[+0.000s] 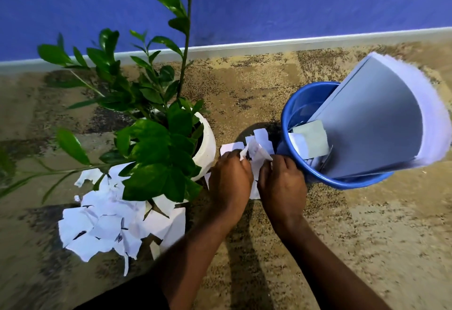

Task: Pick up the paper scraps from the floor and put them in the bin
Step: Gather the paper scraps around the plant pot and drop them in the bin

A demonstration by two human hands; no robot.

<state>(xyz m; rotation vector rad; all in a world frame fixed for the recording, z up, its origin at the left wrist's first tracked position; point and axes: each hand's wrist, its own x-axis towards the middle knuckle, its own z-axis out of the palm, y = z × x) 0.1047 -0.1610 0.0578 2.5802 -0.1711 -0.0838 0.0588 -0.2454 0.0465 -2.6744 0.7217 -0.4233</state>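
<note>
A blue round bin (291,109) stands on the floor at the right, with a thick stack of white sheets (381,124) leaning out of it and a few scraps inside. Just left of the bin lie several white paper scraps (263,139). My left hand (230,175) and my right hand (281,182) are side by side over them, fingers curled round the scraps, which stick up between the hands. A larger heap of torn paper scraps (107,224) lies at the lower left, partly under the plant's leaves.
A potted plant with glossy green leaves (151,143) in a white pot (208,146) stands left of my hands. The floor is speckled tan carpet (367,236). A blue wall with a white skirting board (244,47) runs along the back.
</note>
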